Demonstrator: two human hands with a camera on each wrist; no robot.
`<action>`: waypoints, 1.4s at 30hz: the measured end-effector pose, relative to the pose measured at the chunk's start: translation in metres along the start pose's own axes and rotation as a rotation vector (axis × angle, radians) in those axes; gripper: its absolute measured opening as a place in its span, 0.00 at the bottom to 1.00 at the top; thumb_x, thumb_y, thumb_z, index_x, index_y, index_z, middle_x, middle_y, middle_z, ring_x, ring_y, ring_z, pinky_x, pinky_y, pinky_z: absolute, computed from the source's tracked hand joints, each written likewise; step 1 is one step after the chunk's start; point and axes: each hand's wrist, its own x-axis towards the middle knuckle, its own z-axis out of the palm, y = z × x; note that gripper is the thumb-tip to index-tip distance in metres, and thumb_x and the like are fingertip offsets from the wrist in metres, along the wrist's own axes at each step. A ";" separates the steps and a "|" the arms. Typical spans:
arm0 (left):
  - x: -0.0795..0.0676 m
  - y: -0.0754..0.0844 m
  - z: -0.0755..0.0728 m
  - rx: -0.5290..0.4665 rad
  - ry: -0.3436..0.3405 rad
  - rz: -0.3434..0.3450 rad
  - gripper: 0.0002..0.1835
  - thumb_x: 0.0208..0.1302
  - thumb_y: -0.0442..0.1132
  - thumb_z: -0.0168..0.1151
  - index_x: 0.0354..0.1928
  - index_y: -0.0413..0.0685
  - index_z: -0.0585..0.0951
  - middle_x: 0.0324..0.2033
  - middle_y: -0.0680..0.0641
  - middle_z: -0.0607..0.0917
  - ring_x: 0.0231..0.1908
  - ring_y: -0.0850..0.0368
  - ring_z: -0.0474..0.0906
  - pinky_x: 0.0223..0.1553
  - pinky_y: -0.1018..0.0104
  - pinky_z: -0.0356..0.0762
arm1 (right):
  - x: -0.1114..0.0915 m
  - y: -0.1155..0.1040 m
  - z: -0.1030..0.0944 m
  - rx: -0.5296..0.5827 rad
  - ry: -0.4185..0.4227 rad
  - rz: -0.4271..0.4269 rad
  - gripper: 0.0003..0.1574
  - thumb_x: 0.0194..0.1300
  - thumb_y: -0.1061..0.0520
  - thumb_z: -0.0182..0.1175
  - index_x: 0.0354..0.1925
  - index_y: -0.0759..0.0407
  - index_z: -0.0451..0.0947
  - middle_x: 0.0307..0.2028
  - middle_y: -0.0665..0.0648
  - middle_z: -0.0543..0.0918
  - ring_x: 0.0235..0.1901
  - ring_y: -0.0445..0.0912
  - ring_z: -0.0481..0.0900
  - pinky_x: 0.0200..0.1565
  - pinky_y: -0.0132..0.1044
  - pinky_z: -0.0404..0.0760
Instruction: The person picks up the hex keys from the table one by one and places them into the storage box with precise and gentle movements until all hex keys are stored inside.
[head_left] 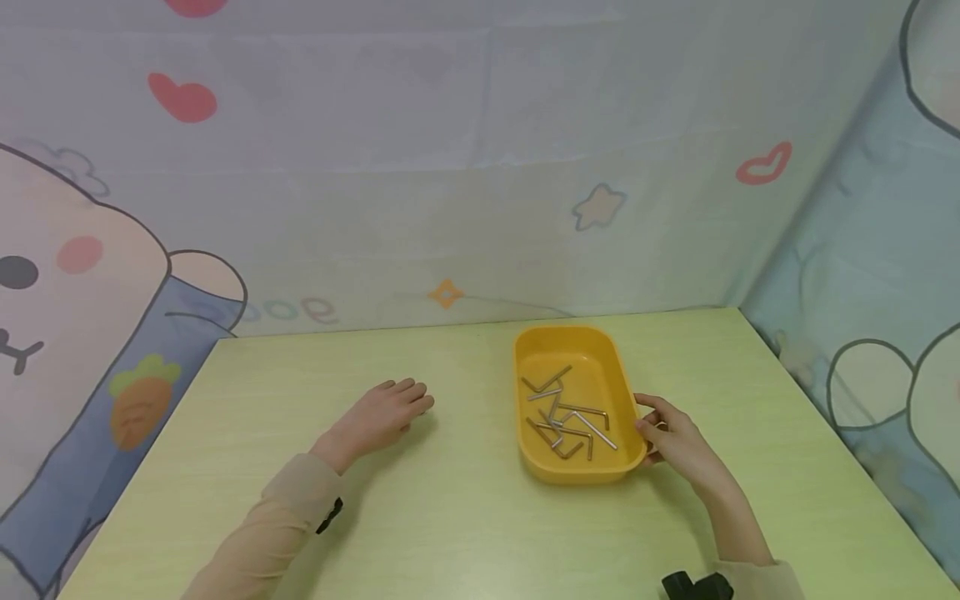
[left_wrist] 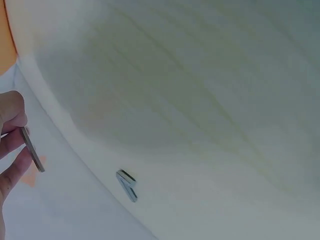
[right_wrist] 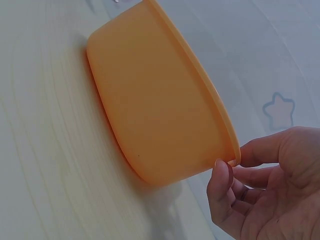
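A yellow plastic tray (head_left: 592,354) sits on the table and contains several L-shaped metal hex keys (head_left: 573,431). My right hand (head_left: 684,443) grips the tray's right rim between thumb and fingers. Left of the tray, apart from it, my left hand (head_left: 381,415) hovers palm down over the table. The left wrist view shows its fingers pinching a slim metal hex key (left_wrist: 33,150), which the head view hides. Also in the left wrist view, a small V-shaped metal piece (left_wrist: 127,185) appears against the tabletop; I cannot make it out in the head view.
The pale yellow-green table (head_left: 450,517) meets a printed cloth backdrop (head_left: 420,167) along its back edge. More printed cloth (head_left: 870,250) hangs at the right side. Black straps (head_left: 697,586) are on my wrists.
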 end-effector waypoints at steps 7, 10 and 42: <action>0.012 0.010 -0.010 0.035 0.045 0.038 0.23 0.44 0.34 0.76 0.43 0.50 0.76 0.36 0.53 0.77 0.38 0.57 0.73 0.37 0.67 0.75 | 0.001 0.001 0.000 -0.002 -0.001 0.010 0.31 0.72 0.62 0.47 0.70 0.68 0.54 0.40 0.62 0.69 0.31 0.45 0.74 0.30 0.34 0.82; 0.017 0.014 -0.013 0.042 0.088 0.053 0.22 0.45 0.34 0.76 0.41 0.51 0.76 0.35 0.54 0.77 0.37 0.58 0.72 0.35 0.68 0.74 | 0.001 0.001 0.001 0.000 -0.002 0.007 0.31 0.72 0.62 0.47 0.70 0.68 0.54 0.39 0.62 0.69 0.31 0.45 0.74 0.30 0.34 0.82; 0.081 0.054 -0.044 0.099 0.175 0.134 0.11 0.65 0.35 0.58 0.48 0.52 0.80 0.40 0.56 0.81 0.39 0.60 0.73 0.37 0.71 0.68 | 0.002 0.000 0.001 -0.013 0.003 0.010 0.31 0.72 0.63 0.47 0.69 0.69 0.54 0.39 0.62 0.69 0.31 0.45 0.73 0.29 0.34 0.82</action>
